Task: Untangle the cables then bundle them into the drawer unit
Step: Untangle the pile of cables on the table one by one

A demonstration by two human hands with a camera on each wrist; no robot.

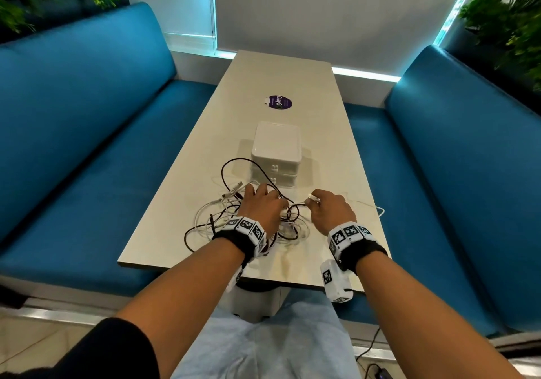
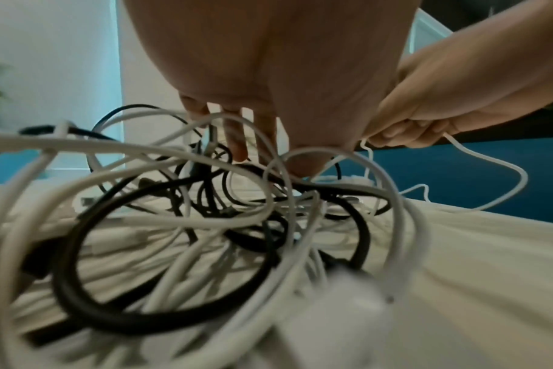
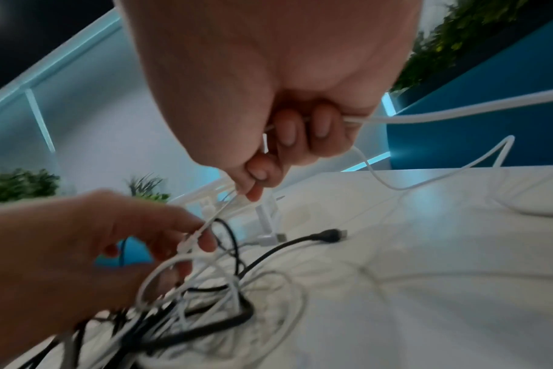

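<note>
Tangle of thin, limp black and white cables (image 1: 248,220) under the open left hand (image 1: 260,207); right hand (image 1: 330,209) pinches one white cable (image 3: 458,112), best taken near its plug.

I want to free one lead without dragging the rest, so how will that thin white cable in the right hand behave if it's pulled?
Likely floppy: the white cable sags in loose curves from the right hand. It probably snags, since it runs into the tangled pile. The pile looks light, so it may drag along.
</note>
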